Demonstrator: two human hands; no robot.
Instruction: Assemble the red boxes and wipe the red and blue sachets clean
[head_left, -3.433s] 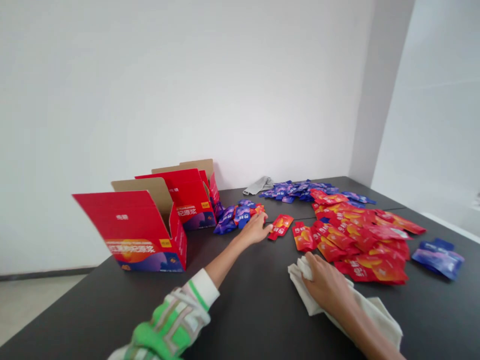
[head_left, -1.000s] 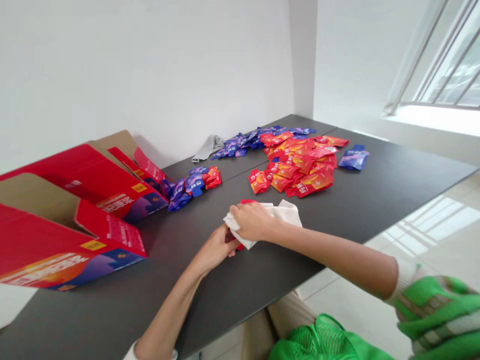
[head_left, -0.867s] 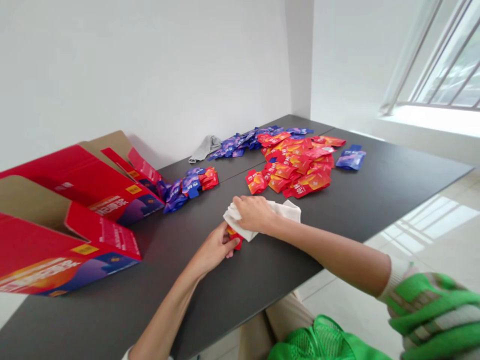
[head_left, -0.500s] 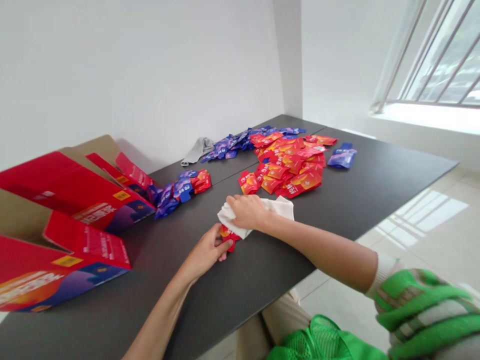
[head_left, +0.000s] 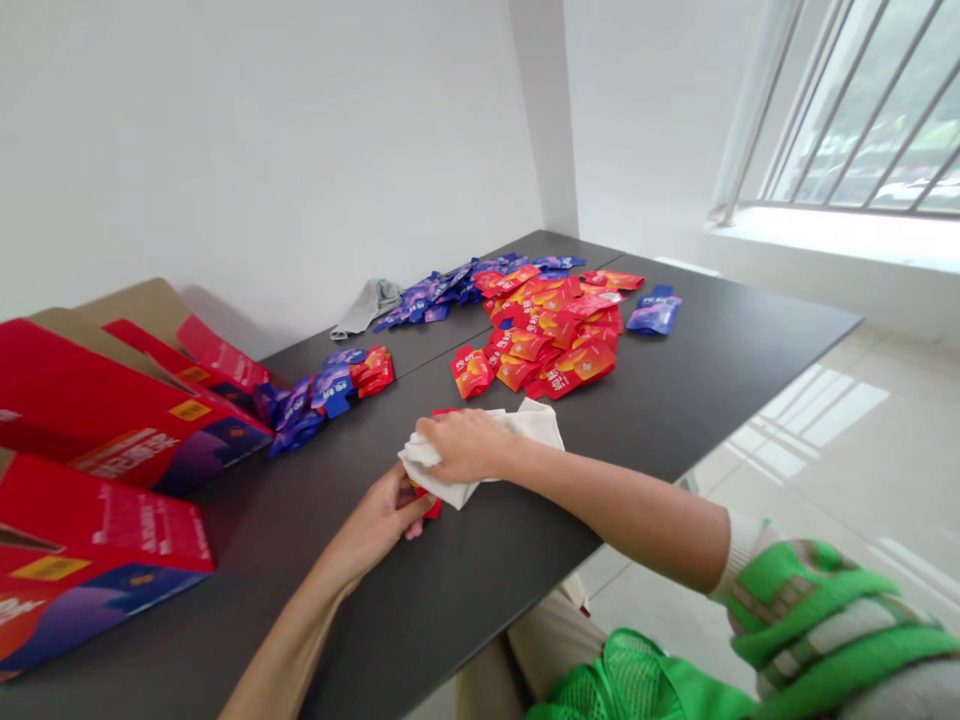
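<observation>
My left hand [head_left: 379,520] pinches the near end of a red packet [head_left: 430,505] lying on the dark table [head_left: 712,370]. Most of the packet is hidden under a white cloth [head_left: 525,425]. My right hand [head_left: 463,445] is closed on that cloth and presses it down on the packet. A heap of red packets [head_left: 544,335] lies just beyond, with blue packets [head_left: 442,290] behind it.
Open red cartons [head_left: 112,420] stand at the left, with a small mixed pile of blue and red packets [head_left: 326,385] beside them. A grey cloth [head_left: 364,305] lies near the wall. A few blue packets [head_left: 654,310] sit at the right. The table's edge runs close to my body.
3.4 s ago my left hand reached for a packet near the pile and the right rested on the cloth. Since then both hands have met over one packet; the view has swung right.
</observation>
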